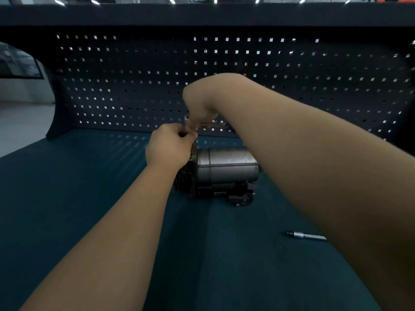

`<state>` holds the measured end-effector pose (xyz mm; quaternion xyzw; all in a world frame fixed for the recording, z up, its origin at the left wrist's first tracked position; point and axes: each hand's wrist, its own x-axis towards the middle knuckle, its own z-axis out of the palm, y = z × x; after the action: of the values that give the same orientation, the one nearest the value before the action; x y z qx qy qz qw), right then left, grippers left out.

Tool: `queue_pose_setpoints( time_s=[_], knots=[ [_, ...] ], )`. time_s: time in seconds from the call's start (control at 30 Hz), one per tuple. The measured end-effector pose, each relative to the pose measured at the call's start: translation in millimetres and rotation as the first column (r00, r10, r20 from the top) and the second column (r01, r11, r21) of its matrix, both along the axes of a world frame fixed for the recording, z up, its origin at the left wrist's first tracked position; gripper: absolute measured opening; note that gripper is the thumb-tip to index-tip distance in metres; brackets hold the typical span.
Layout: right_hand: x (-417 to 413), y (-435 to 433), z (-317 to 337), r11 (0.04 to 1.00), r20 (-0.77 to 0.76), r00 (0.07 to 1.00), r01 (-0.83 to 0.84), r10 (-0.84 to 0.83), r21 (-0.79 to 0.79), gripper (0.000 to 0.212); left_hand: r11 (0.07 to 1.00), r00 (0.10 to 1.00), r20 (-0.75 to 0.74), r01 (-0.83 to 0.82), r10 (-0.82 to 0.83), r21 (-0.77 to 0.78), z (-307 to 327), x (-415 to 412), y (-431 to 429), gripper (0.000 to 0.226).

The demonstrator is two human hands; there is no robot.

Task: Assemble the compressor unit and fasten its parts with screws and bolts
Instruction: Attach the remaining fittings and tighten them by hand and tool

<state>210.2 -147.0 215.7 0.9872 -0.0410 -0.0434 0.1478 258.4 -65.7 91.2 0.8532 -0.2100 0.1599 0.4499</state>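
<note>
The compressor unit (226, 167) lies on the bench, a silver motor cylinder on a black base with a finned black part at its left end. My left hand (169, 145) is curled over that left end, its fingertips pinching something small that I cannot make out. My right hand (199, 104) comes down from above with the wrist bent, its fingers pinching a small metal part (186, 118) just above the left fingertips. The two hands almost touch. What lies between the fingers is mostly hidden.
A screwdriver-like tool (306, 235) with a metal shaft lies on the dark teal bench mat (89, 198) to the right, partly under my right forearm. A dark pegboard (134, 86) rises behind the compressor.
</note>
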Motion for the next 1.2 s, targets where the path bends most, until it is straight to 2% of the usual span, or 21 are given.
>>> queue_pose_setpoints(
  time_s=[0.03,0.13,0.2,0.33,0.43,0.53,0.63,0.73,0.83,0.9,1.07,1.2],
  knots=[
    [-1.6,1.1,0.0,0.998,0.016,1.000,-0.015,0.016,-0.067,0.025,1.000,1.000,0.000,0.001,-0.001,0.002,0.1,-0.8,0.0,0.022],
    [-1.6,2.3,-2.2,0.986,0.057,0.996,-0.056,0.065,-0.158,0.040,1.000,1.000,0.018,0.002,-0.002,0.014,0.2,-0.4,-0.1,0.017],
    [-2.8,1.6,-2.1,0.993,0.079,0.994,-0.064,0.072,-0.099,0.027,1.000,1.000,0.026,-0.004,0.004,0.020,-1.2,-0.4,-0.4,0.017],
    [1.0,-0.6,-7.3,0.997,0.034,0.999,0.009,-0.011,0.078,0.043,1.000,1.000,0.007,-0.014,0.014,0.018,-0.2,-0.8,0.2,0.015],
    [4.6,0.5,-12.4,0.999,0.027,1.000,-0.016,0.015,0.044,0.044,1.000,0.999,-0.036,0.002,-0.003,-0.001,1.2,0.3,0.7,0.021],
    [5.7,-4.9,-9.4,0.997,0.031,1.000,-0.005,0.002,0.079,0.042,1.000,1.000,-0.024,0.007,-0.007,-0.009,0.4,-0.8,0.9,0.020],
    [0.8,-4.7,-3.9,0.999,0.078,0.996,-0.038,0.040,-0.023,0.026,1.000,1.000,-0.013,0.028,-0.028,-0.014,0.1,-1.8,0.4,0.024],
    [-0.5,-5.2,-5.0,0.992,0.107,0.988,-0.108,0.114,-0.059,0.041,1.000,1.000,-0.015,0.016,-0.016,-0.002,1.0,-2.3,0.5,0.021],
    [2.3,-8.3,-4.4,0.993,0.121,0.986,-0.109,0.113,-0.040,0.022,1.000,1.000,-0.008,-0.005,0.005,0.015,1.3,-4.0,0.9,0.025],
    [4.1,-9.0,-4.8,0.995,0.101,0.991,-0.088,0.093,-0.047,0.030,1.000,1.000,-0.003,-0.008,0.008,0.023,1.1,-4.9,1.3,0.025],
    [5.1,-5.2,-3.6,0.997,0.082,0.993,-0.079,0.080,-0.016,0.033,0.999,1.000,0.007,-0.025,0.025,0.024,-0.2,-5.8,1.7,0.018],
    [2.4,-7.4,-5.6,0.997,0.102,0.992,-0.075,0.072,0.020,0.037,0.999,0.999,-0.008,-0.039,0.040,0.038,1.8,-6.3,0.3,0.025]
  ],
)
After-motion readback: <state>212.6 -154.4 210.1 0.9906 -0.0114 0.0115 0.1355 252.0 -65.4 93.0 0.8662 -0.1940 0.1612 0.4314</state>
